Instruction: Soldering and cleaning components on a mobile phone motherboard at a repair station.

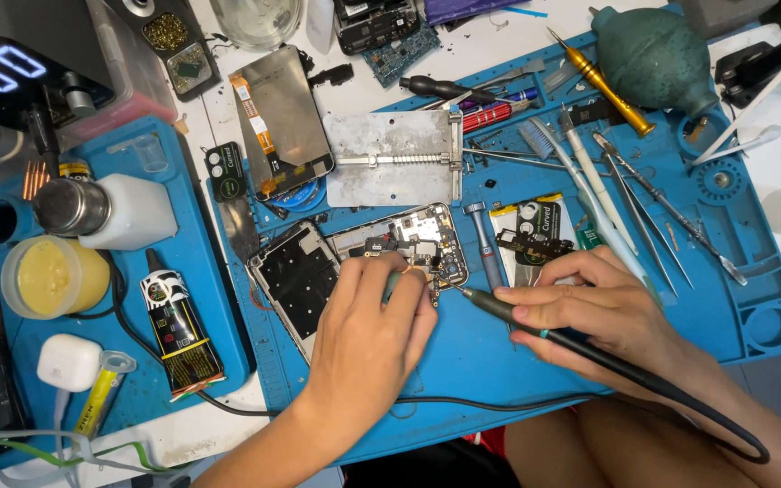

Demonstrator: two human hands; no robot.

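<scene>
— While you work, where is everything?

— I press my left hand [368,330] down on the opened phone [409,246], near the middle of the blue mat [490,361], fingers closed around something small and greenish I cannot tell. My right hand [603,307] is clamped on the soldering iron [535,321], its tip beside the phone's lower corner.

— How does it handle?

— Light, thin and fragile, I judge; bare board and connectors, so I would hold it by the frame edges.

— Packages?

— A black-and-yellow packet [535,233] lies just right of the phone. A black tube with yellow and red label [178,330] lies toward the desk's left edge, beside a round yellow jar [51,276].
</scene>
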